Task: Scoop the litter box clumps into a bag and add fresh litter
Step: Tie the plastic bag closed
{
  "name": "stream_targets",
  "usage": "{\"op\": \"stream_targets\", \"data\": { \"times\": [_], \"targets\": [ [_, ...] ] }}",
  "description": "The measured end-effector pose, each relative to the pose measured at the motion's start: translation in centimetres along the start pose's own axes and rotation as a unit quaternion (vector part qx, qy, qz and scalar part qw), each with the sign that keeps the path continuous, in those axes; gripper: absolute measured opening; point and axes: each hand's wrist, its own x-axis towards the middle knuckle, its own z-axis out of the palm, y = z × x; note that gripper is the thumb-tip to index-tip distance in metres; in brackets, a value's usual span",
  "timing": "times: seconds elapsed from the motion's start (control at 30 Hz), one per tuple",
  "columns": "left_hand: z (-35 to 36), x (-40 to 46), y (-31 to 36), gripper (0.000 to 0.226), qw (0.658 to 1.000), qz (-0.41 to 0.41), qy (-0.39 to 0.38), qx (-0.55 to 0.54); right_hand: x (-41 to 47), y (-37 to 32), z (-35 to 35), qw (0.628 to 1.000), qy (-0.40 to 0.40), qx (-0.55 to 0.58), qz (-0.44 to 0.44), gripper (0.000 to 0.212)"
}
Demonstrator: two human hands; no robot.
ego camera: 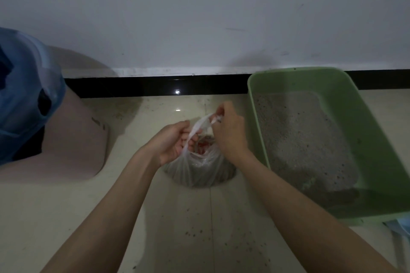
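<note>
A clear plastic bag (199, 168) holding dark litter clumps and a bit of red sits on the tiled floor at the centre. My left hand (173, 142) grips one stretched handle of the bag at its left side. My right hand (228, 131) pinches the other handle, pulled up above the bag's mouth. To the right stands the green litter box (377, 139), with a layer of grey litter (299, 139) inside.
A pink bin (73, 144) lined with a blue bag (24, 91) stands at the left. A white wall with a black skirting (155, 86) runs behind. Loose litter grains dot the floor (199, 239) near me. A blue object (399, 226) peeks in at the right edge.
</note>
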Motion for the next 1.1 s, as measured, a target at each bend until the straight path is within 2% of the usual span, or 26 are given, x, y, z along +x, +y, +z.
{"op": "stream_targets", "data": {
  "times": [0.13,0.2,0.27,0.37,0.53,0.73,0.8,0.83,0.9,1.0,1.07,1.1],
  "targets": [
    [0.1,0.4,-0.2,0.036,0.995,0.012,0.083,0.051,0.0,-0.3,0.2,0.994,0.009,0.108,0.023,0.024],
    [0.2,0.5,-0.2,0.038,0.994,0.004,0.088,0.066,0.2,-0.1,0.1,0.992,0.011,0.122,0.027,0.035],
    [0.5,0.4,0.0,0.032,0.997,-0.011,0.060,0.041,0.2,0.2,0.0,0.992,0.010,0.123,0.027,0.038],
    [1.0,0.2,0.2,0.012,0.998,0.010,0.031,-0.051,0.2,0.6,-0.3,0.992,-0.023,0.124,0.019,0.037],
    [0.8,0.3,0.3,0.011,0.987,0.084,0.093,-0.103,-0.4,1.4,-1.2,0.991,-0.055,0.101,-0.064,0.007],
    [0.5,0.5,0.3,0.017,0.977,0.089,0.114,-0.154,-0.7,1.6,-1.3,0.986,-0.113,0.078,-0.094,0.032],
    [0.0,0.6,0.1,0.022,0.972,0.076,0.099,-0.201,-0.7,1.5,-1.6,0.984,-0.120,0.107,-0.081,0.031],
    [-0.2,0.6,-0.1,0.026,0.970,0.078,0.097,-0.209,-0.7,1.4,-1.7,0.980,-0.111,0.157,-0.050,0.026],
    [-0.5,0.7,-0.6,0.034,0.970,0.097,0.095,-0.201,-0.3,1.5,-1.7,0.945,-0.069,0.316,0.054,0.015],
    [-0.3,1.0,-1.6,0.028,0.967,0.124,0.086,-0.206,0.2,1.6,-1.5,0.804,-0.030,0.567,0.177,0.017],
    [-0.3,1.2,-2.1,0.024,0.947,0.114,0.087,-0.288,0.3,1.6,-1.1,0.718,-0.028,0.656,0.231,0.028],
    [-0.5,1.3,-2.3,0.022,0.931,0.110,0.098,-0.335,0.4,1.6,-1.0,0.688,-0.031,0.677,0.258,0.032]
  ]
}}
